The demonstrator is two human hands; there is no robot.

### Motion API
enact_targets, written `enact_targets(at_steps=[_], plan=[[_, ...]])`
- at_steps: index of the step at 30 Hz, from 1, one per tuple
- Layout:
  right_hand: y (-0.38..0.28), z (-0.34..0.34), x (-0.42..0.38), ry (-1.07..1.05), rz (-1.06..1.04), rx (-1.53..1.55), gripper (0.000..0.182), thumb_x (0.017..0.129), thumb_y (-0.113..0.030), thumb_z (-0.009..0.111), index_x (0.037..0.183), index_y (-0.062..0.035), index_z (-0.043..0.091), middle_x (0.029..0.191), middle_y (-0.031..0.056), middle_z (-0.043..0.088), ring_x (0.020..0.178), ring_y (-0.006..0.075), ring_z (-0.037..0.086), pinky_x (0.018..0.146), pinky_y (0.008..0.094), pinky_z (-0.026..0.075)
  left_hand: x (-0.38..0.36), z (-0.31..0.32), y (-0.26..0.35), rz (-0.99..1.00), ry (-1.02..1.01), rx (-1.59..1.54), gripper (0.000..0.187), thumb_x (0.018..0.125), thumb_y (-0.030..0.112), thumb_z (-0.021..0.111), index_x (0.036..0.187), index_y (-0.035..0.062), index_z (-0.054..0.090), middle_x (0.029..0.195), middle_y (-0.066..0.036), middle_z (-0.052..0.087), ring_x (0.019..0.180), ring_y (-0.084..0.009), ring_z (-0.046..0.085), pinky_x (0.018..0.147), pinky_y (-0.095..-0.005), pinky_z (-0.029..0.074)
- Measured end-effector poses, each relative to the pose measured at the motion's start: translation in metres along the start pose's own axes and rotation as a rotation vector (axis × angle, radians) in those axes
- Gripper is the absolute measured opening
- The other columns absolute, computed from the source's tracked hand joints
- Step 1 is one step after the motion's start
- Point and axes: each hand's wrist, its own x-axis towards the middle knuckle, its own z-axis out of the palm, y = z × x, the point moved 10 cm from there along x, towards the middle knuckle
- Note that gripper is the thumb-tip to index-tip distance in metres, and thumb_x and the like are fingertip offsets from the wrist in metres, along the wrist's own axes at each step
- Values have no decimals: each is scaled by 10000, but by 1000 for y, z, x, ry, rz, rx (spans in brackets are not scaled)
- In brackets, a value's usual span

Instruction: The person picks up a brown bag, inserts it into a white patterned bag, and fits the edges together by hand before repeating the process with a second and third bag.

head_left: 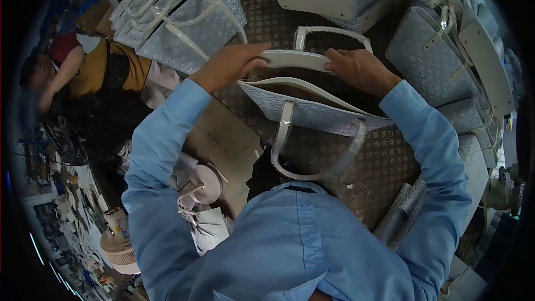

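Note:
A light blue-grey patterned handbag (pixel 312 108) with white trim stands before me, its top gaping and the dark lining showing. My left hand (pixel 231 66) grips the far rim at its left end, thumb inside. Farther right along that same white rim, my right hand (pixel 359 69) is closed on the edge, thumb toward me. One handle (pixel 283 134), wrapped in clear film, droops over the near side toward my chest. The other handle (pixel 329 29) stands up behind the far rim. The bag's base is hidden from me.
Several similar bags (pixel 184 28) are stacked at the back left, and more bags (pixel 429 56) crowd the right. A patterned brown cloth (pixel 384 150) covers the work surface. Another person (pixel 95 72) is at the left. A fan (pixel 118 245) stands at lower left.

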Motion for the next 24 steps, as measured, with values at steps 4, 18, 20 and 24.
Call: enact_targets(at_steps=[4, 18, 20, 24], plan=[[-6, 10, 29, -4, -10, 6, 237, 929, -274, 552, 908, -62, 446, 682, 167, 614, 573, 361, 605, 508, 440, 488, 32, 22, 12, 31, -121, -139, 287, 934, 315, 539, 1082, 76, 594, 876, -175, 654, 838, -372, 624, 695, -461, 471], [88, -20, -109, -240, 644, 203, 332, 893, -313, 630, 1055, -24, 637, 882, 180, 663, 796, 314, 650, 719, 409, 495, 38, 41, 34, 186, -146, 105, 286, 912, 317, 568, 890, 40, 500, 770, -216, 619, 728, -421, 600, 614, -499, 448], [83, -23, -106, -229, 587, 178, 329, 903, -325, 619, 984, -8, 663, 777, 178, 663, 726, 292, 657, 676, 406, 491, 38, 37, 39, 189, -183, 84, 290, 909, 315, 575, 871, 37, 504, 757, -210, 618, 723, -418, 601, 612, -492, 449], [70, -25, -120, -184, 418, 204, 283, 903, -274, 617, 949, -1, 671, 708, 157, 640, 621, 256, 626, 611, 376, 487, 19, 28, 36, 153, -233, -6, 274, 915, 296, 574, 839, 34, 542, 730, -190, 609, 696, -426, 579, 602, -457, 445]])
